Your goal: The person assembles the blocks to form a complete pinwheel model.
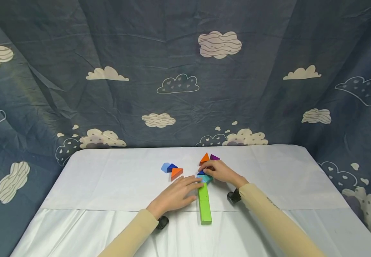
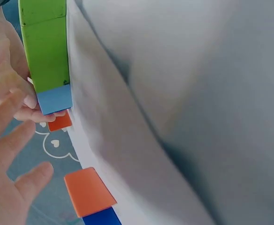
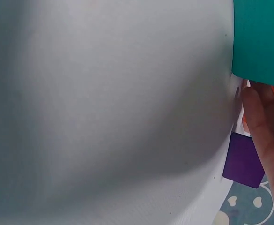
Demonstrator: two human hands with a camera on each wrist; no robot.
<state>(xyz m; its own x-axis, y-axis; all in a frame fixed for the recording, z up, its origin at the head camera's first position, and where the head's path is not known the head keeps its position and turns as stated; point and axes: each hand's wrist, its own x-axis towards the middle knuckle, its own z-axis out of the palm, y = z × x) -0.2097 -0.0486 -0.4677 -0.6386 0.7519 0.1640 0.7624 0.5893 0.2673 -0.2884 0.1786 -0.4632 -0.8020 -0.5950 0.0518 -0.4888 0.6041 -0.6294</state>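
Two green rectangular blocks lie end to end on the white-covered table. Beyond them sit a light blue block and a teal block. My right hand pinches a dark blue triangular block with thumb and fingers at the far end of this row. The left hand lies beside the row with loosely extended fingers, its fingertips right at the light blue block and the near green end. In the right wrist view, the teal block hides part of the right fingers.
Left of the row lie an orange triangular block, a dark blue triangle and a light blue piece. Behind the right hand are another orange triangle and a purple block. A dark cloud-patterned curtain hangs behind the table.
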